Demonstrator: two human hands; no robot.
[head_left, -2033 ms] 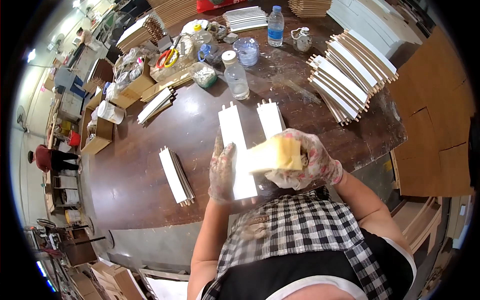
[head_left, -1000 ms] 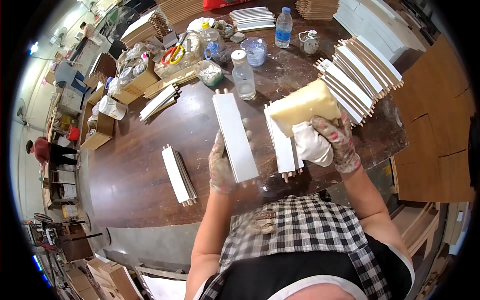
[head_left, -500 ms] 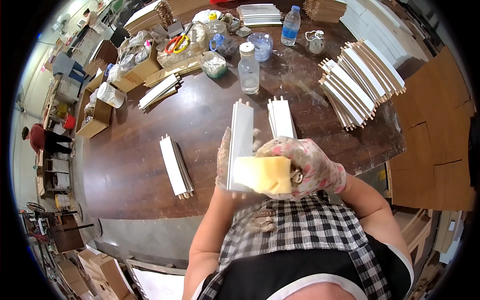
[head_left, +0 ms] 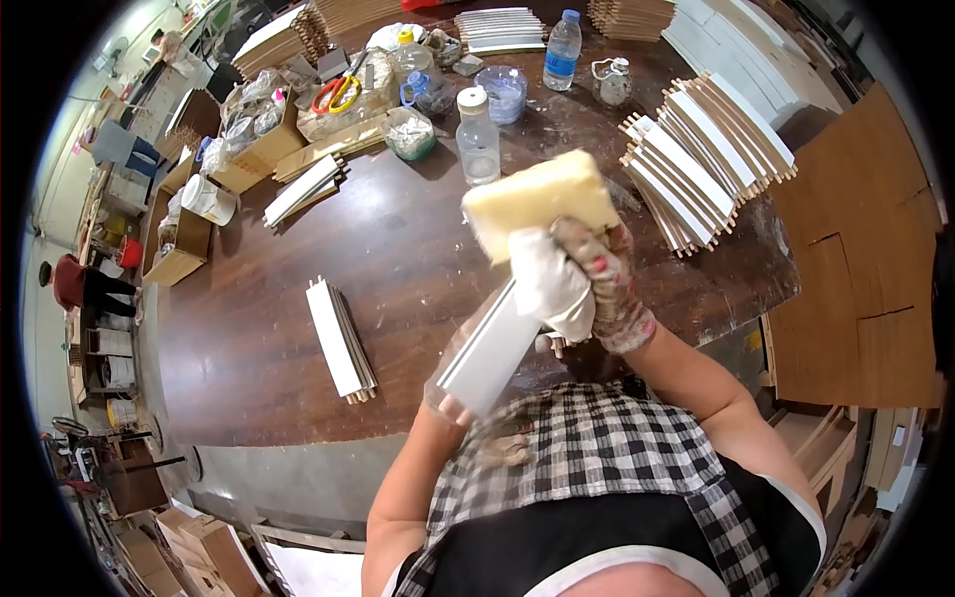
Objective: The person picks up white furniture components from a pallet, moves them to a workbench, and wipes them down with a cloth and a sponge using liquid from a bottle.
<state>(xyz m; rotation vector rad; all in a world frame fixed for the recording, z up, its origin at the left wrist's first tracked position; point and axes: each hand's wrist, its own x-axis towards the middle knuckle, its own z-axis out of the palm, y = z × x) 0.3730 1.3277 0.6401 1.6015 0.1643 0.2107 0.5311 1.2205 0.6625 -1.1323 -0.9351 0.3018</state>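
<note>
Slat (head_left: 494, 346) — slanted over the table's (head_left: 239, 348) near edge, grasped by its sides in the left hand (head_left: 464, 341), apparently to leave the face clear; right hand (head_left: 604, 284) clasps sponge (head_left: 542, 199) — cloth (head_left: 545, 282) alongside.

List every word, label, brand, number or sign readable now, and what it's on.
No text is readable enough to quote.
Clear plastic bottle with blue cap: blue label, print too small.
Black-and-white checked cloth apron: brownish patch, too blurred.
Long white pegged board in left hand, pale-yellow sponge block in right hand: no lettering visible.
</note>
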